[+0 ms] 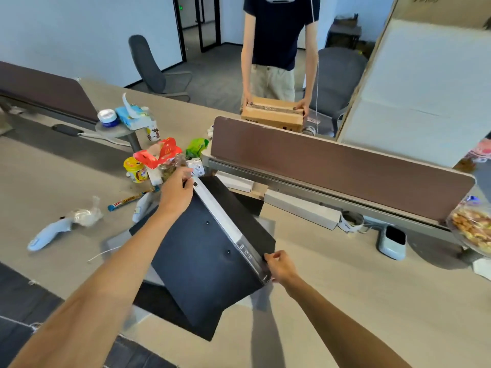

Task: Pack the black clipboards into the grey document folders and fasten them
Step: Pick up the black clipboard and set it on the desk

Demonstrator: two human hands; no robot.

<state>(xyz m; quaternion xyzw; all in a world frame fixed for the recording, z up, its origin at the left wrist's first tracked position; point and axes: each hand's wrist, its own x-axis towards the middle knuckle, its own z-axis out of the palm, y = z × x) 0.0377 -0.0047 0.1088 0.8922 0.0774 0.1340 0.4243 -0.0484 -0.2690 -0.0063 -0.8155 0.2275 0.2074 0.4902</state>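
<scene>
I hold a black clipboard [204, 251] tilted above the desk, its grey-white spine strip [223, 216] running diagonally. My left hand [176, 189] grips the far upper end of that strip. My right hand [280, 265] pinches the near lower end. Beneath it lie more black boards [170, 312] and a grey document folder [119, 241], mostly hidden, flat on the desk; a grey edge [267, 224] shows to the right.
Snacks, a red carton [159, 155], a yellow cup [135, 170] and wrappers crowd the desk at left. A brown divider [332, 166] runs behind. A small blue-grey device [393, 241] and a mug [352, 221] sit right. A person stands beyond holding a cardboard box [273, 114].
</scene>
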